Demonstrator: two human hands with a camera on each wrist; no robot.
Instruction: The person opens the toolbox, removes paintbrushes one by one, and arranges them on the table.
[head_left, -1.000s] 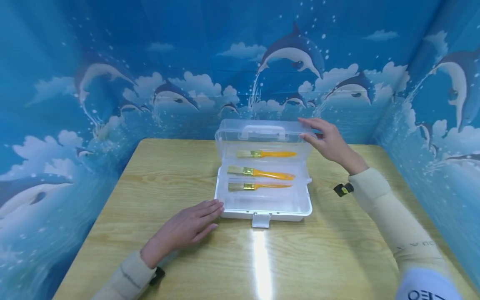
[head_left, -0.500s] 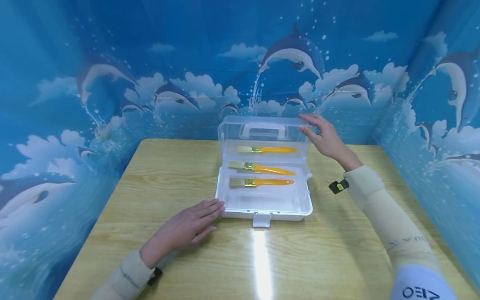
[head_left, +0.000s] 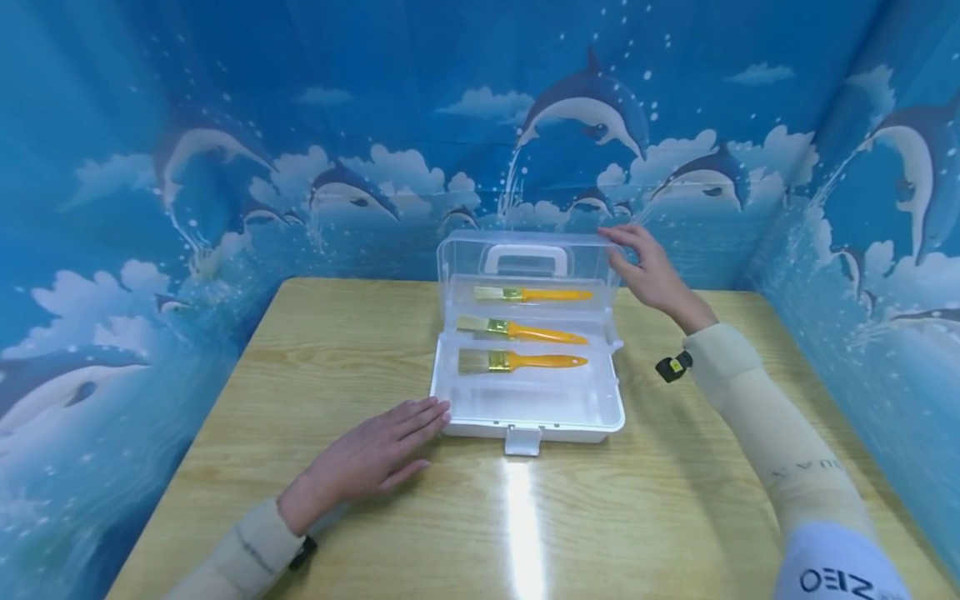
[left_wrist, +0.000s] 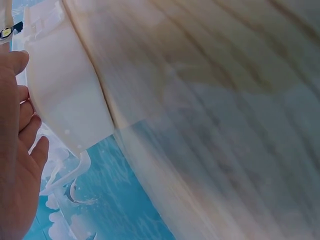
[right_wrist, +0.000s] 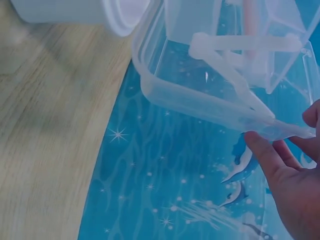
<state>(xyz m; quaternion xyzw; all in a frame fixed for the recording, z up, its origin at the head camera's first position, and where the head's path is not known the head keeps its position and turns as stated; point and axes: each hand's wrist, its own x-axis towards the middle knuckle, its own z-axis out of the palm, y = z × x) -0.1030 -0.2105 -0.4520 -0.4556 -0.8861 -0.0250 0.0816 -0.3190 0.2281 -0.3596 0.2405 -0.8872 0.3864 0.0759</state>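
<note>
A storage box with a white base (head_left: pixel 528 408) and a clear lid (head_left: pixel 465 258) stands on the table, lid raised. Three paintbrushes with orange handles lie across it: a back brush (head_left: pixel 555 294), a middle brush (head_left: pixel 547 334) and a front brush (head_left: pixel 551 361), bristles to the left. My right hand (head_left: pixel 656 275) pinches the lid's right edge; the right wrist view shows thumb and fingers at its clear rim (right_wrist: pixel 200 102). My left hand (head_left: pixel 375 450) lies with straight fingers touching the base's front left corner. In the left wrist view, its fingertips rest near the white base (left_wrist: pixel 65 80).
A white handle (head_left: pixel 527 250) is fixed to the lid. The front latch (head_left: pixel 522 441) hangs down over the wooden table (head_left: pixel 315 358). Blue dolphin-print cloth (head_left: pixel 375 100) rises behind the table and at both sides.
My right hand has moved up and slightly back, swinging the lid more upright. The brushes have shifted backward with it, and the front brush now shows its flat side. My left hand stays in place.
</note>
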